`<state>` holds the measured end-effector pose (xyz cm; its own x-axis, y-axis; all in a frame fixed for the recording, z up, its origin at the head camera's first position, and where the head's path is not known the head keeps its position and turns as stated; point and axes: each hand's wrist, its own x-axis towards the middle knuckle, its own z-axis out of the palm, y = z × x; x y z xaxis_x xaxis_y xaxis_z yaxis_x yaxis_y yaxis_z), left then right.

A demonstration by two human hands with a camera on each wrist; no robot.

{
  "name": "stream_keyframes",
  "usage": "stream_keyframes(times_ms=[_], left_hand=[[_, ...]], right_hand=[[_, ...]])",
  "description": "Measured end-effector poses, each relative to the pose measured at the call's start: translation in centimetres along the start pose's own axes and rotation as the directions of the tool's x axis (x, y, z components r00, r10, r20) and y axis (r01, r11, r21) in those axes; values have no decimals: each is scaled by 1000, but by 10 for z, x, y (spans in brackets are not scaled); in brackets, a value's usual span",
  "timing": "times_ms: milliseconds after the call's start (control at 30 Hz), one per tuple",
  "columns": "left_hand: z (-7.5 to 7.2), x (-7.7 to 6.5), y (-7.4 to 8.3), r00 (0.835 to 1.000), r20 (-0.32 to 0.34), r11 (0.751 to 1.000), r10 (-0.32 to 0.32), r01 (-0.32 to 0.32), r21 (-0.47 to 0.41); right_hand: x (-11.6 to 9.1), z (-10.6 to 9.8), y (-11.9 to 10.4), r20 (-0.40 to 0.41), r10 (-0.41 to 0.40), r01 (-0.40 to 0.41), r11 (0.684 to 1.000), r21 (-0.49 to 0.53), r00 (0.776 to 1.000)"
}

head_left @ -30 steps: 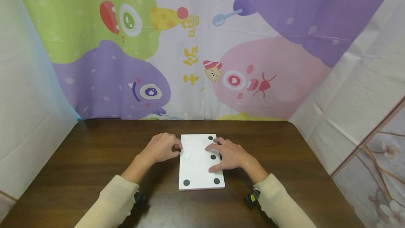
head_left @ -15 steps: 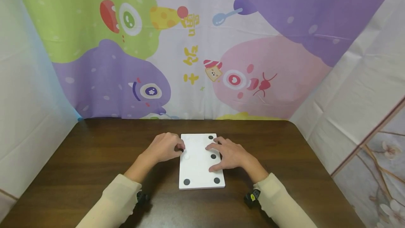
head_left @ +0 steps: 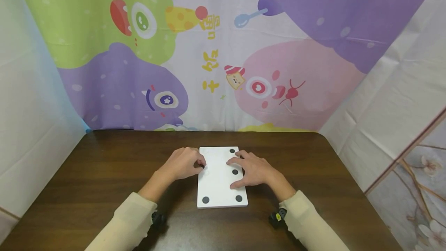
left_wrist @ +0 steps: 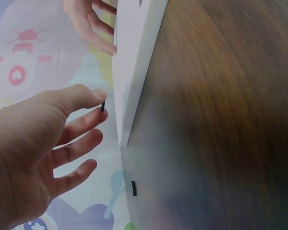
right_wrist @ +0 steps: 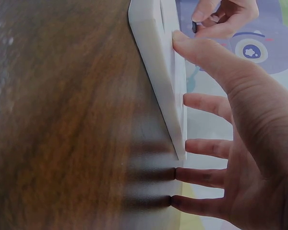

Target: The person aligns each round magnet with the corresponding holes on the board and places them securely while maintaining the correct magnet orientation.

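A white rectangular board (head_left: 219, 193) lies on the table, with several black round discs set flush in its face. My left hand (head_left: 182, 162) is over the board's left edge, near a faint round recess. Between thumb and forefinger it pinches a small black disc (left_wrist: 103, 104), seen edge-on in the left wrist view. My right hand (head_left: 257, 170) rests on the board's right side with fingers spread; its thumb and some fingertips touch the board, while two fingertips (right_wrist: 176, 173) reach the table beyond it. A disc (head_left: 235, 172) shows between its thumb and forefinger.
Another small black piece (left_wrist: 134, 188) lies on the tabletop beyond the board in the left wrist view; the left hand appears to hide it from the head view. A printed cartoon curtain (head_left: 223, 49) hangs behind the brown table (head_left: 299, 150).
My left hand has moved slightly right, from beside the board's left edge to over it, carrying the disc. The right hand and the board have kept their places.
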<state>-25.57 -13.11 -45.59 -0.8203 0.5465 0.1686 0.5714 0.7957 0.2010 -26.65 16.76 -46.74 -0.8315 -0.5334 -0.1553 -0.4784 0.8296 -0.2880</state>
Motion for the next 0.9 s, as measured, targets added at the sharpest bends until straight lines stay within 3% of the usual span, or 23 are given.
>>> stream_keyframes(times_ms=[900], left_hand=[[15,-1,3,1000,-1,999,27,-27,-25]], right_hand=[[0,1,1,6,0,0,1000,5,1000]])
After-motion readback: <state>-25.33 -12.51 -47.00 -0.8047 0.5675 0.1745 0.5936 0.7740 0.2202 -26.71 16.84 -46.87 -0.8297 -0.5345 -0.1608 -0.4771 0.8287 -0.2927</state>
